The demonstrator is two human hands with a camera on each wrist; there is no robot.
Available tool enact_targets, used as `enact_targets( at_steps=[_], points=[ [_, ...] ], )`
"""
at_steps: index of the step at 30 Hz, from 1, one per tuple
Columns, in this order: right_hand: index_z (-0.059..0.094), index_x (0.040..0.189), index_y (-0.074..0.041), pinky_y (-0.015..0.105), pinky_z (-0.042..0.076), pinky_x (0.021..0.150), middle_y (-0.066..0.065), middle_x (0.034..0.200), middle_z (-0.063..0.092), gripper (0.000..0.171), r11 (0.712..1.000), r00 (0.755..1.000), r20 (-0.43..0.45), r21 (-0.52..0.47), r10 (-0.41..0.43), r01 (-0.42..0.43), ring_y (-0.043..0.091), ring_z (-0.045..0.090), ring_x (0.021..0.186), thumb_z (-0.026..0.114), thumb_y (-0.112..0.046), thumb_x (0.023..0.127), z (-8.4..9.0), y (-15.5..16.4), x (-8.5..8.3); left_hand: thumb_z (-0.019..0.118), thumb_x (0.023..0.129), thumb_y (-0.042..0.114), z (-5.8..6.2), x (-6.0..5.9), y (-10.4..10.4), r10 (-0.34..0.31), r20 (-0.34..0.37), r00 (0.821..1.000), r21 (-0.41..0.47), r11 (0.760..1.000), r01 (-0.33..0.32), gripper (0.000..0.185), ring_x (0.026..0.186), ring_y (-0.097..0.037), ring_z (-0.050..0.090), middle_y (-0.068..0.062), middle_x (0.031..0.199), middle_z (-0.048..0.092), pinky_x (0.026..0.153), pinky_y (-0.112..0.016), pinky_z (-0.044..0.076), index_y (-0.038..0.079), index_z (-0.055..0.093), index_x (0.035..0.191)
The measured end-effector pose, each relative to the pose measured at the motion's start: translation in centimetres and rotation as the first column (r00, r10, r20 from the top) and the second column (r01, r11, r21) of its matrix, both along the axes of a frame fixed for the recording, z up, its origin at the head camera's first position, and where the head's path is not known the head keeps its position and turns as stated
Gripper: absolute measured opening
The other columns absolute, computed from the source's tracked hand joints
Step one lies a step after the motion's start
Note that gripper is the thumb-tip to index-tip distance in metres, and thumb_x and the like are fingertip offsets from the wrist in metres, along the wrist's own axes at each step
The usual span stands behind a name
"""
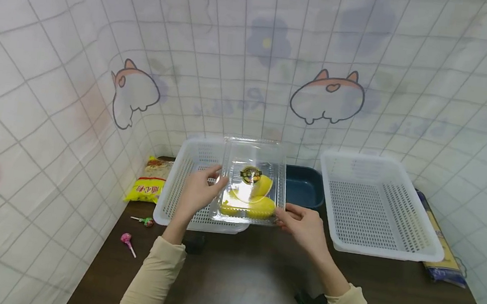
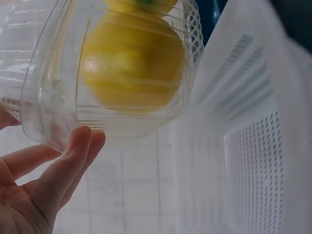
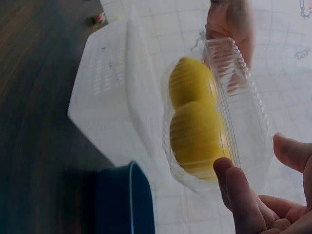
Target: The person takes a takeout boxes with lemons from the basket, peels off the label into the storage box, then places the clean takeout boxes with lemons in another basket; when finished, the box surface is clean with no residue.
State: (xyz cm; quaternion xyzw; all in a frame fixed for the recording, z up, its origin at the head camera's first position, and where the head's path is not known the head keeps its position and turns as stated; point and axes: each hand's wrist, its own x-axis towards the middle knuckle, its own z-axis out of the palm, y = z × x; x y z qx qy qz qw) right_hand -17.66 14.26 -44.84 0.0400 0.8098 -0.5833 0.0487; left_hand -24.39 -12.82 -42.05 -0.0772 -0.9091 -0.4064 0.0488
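Observation:
Both hands hold up a clear plastic lidded box (image 1: 255,156) with a black-and-gold sticker (image 1: 251,175) on its lid. Two yellow lemons (image 3: 199,139) lie inside it, seen through the plastic. My left hand (image 1: 200,189) grips the box's left side; in the left wrist view its fingertips (image 2: 80,139) press against the wall. At the near right corner, my right hand (image 1: 302,226) pinches the edge between thumb and fingers. The box overlaps the right part of the left white basket (image 1: 176,184) in the head view.
Another white basket (image 1: 387,251) stands at right, with a dark blue bin (image 1: 304,186) between the baskets. A yellow snack bag (image 1: 147,186) and two lollipops (image 1: 126,238) lie at left. A long packet (image 1: 445,260) lies beside the right basket. Patterned cloth (image 1: 251,82) encloses the table.

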Motion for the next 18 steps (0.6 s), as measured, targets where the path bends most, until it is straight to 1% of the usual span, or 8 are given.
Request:
enact_targets(
  at_steps=[5,7,11,14,18],
  points=[
    [0.062,0.132,-0.001,0.033,0.062,0.077,0.019,0.116,0.074,0.063,0.999,1.000,0.006,0.025,-0.022,0.022,0.023,0.077,0.090,0.070,-0.048,0.089,-0.2,1.1,1.5,0.063,0.095,0.037,-0.7,1.1,1.6,-0.007,-0.020,1.000,0.025,1.000,0.007,0.052,0.093,-0.031,0.076,-0.019,0.122,0.071,0.068,-0.035,0.061,0.010,0.059,0.139],
    [0.061,0.132,0.000,0.033,0.062,0.076,0.020,0.117,0.073,0.065,0.999,0.999,0.010,0.028,-0.031,0.030,0.024,0.077,0.089,0.071,-0.048,0.089,-0.2,1.6,2.0,0.064,0.094,0.035,-1.0,1.5,2.2,-0.015,-0.034,0.999,0.041,0.999,0.016,0.052,0.090,-0.030,0.076,-0.020,0.120,0.072,0.065,-0.033,0.061,0.008,0.059,0.138],
    [0.058,0.135,0.002,0.032,0.062,0.075,0.023,0.120,0.071,0.070,0.997,0.999,0.011,0.055,-0.048,0.048,0.024,0.077,0.089,0.071,-0.049,0.089,0.0,3.0,3.2,0.065,0.094,0.035,-1.6,2.3,3.5,-0.030,-0.048,0.998,0.060,0.998,0.033,0.051,0.084,-0.026,0.076,-0.018,0.117,0.073,0.061,-0.029,0.058,0.008,0.060,0.137],
    [0.056,0.137,0.003,0.032,0.062,0.076,0.024,0.122,0.070,0.073,0.995,0.998,0.028,0.082,-0.060,0.057,0.024,0.077,0.091,0.071,-0.050,0.088,0.1,4.0,4.0,0.065,0.093,0.035,-1.9,2.8,4.5,-0.049,-0.052,0.997,0.072,0.996,0.053,0.050,0.081,-0.023,0.075,-0.017,0.115,0.073,0.060,-0.026,0.056,0.009,0.061,0.136],
    [0.053,0.139,0.005,0.031,0.062,0.077,0.025,0.124,0.069,0.077,0.993,0.995,0.066,0.097,-0.073,0.067,0.022,0.077,0.091,0.071,-0.050,0.088,0.0,5.0,5.0,0.066,0.092,0.035,-2.5,3.5,5.7,-0.065,-0.061,0.996,0.069,0.995,0.070,0.049,0.081,-0.022,0.075,-0.015,0.112,0.074,0.064,-0.028,0.057,0.010,0.063,0.135]
  ],
)
